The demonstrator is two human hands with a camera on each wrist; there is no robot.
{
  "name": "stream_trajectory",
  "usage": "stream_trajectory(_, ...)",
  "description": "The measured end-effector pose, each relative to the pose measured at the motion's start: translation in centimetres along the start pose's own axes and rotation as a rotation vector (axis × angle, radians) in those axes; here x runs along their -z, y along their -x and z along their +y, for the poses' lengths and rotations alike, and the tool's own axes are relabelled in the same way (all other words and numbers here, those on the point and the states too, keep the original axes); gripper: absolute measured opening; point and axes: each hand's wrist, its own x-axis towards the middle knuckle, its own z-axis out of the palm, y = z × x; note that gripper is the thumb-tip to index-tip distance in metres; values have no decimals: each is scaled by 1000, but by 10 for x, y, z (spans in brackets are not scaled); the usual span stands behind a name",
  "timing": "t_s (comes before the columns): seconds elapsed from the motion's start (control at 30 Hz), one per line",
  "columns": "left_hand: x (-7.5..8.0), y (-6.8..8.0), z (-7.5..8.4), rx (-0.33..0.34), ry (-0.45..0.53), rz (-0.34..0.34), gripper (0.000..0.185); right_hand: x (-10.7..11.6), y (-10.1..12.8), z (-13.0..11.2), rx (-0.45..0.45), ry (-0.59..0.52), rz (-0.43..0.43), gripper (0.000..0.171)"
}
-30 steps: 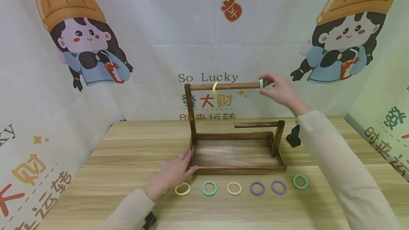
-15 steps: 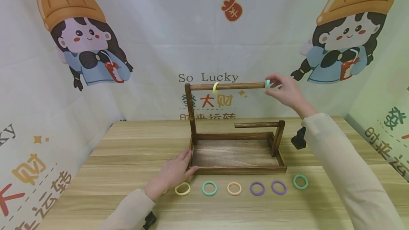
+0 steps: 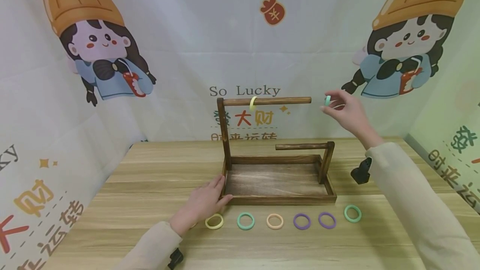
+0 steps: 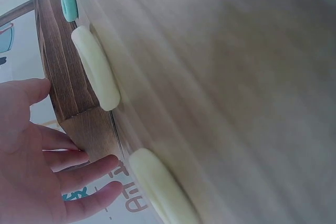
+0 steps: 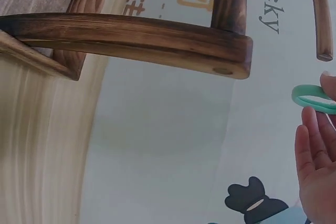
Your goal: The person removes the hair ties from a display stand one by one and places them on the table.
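Observation:
My right hand (image 3: 348,113) pinches a mint-green ring (image 3: 328,101) between thumb and fingers, in the air just right of the free end of the upper rod (image 3: 285,101). In the right wrist view the ring (image 5: 301,96) is apart from the rod tip (image 5: 324,53). A yellow ring (image 3: 252,103) hangs on that rod, left of its middle. The rod belongs to a dark wooden stand with a tray base (image 3: 281,199). My left hand (image 3: 202,204) rests against the tray's front left corner, fingers extended; the left wrist view shows its fingers (image 4: 86,177) at the wood.
In front of the tray lies a row of rings: yellow (image 3: 214,221), green (image 3: 246,221), peach (image 3: 275,221), two purple (image 3: 301,221), green (image 3: 353,213). A pale ring (image 4: 160,187) lies near my left hand. A lower rod (image 3: 300,147) points left from the right post (image 3: 327,163).
My right hand has moved right with the green ring, which has come off the upper rod's end and now hangs apart from it. The left hand and the yellow ring stay put.

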Motion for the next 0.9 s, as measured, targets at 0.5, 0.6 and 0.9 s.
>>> stream_trajectory(0.5,0,0,-1,-8,-6,6,65,6,26,19,-6,-95,57,39)
stream_trajectory(0.6,0,0,-1,-6,-9,1,65,6,32,22,-22,-122,65,39)
stream_trajectory(0.9,0,0,-1,-4,-6,-8,65,7,46,26,-50,-158,62,38)
